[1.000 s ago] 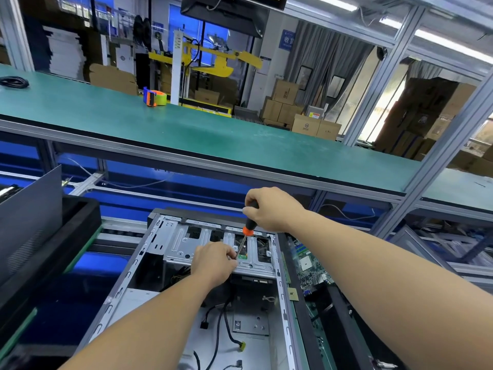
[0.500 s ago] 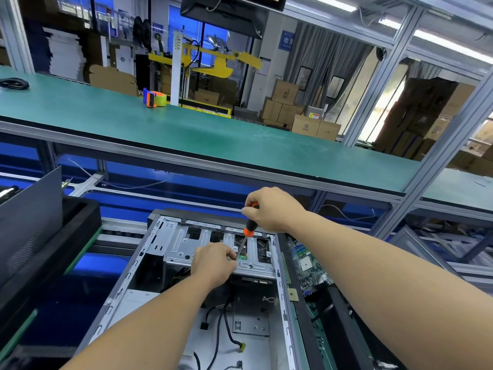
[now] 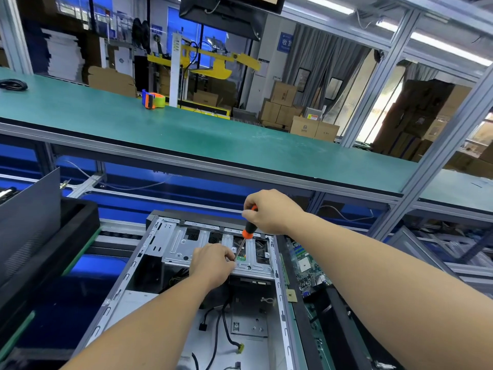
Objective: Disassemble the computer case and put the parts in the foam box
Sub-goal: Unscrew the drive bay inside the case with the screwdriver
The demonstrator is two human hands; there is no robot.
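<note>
Nearest you, the computer case (image 3: 165, 265) lies open on its side, bare sheet steel with loose black cables (image 3: 226, 329) trailing across its floor. A green motherboard (image 3: 304, 263) rests just outside its right edge, so stripping looks well under way. Your left hand (image 3: 212, 265) pinches the screwdriver (image 3: 246, 233) shaft low, against the perforated drive cage (image 3: 184, 244) at the case's far end. Your right hand (image 3: 269, 212) curls round the orange-and-black handle. The cage looks still mounted; it and the cables remain. A black foam box (image 3: 80, 225) sits at the left.
</note>
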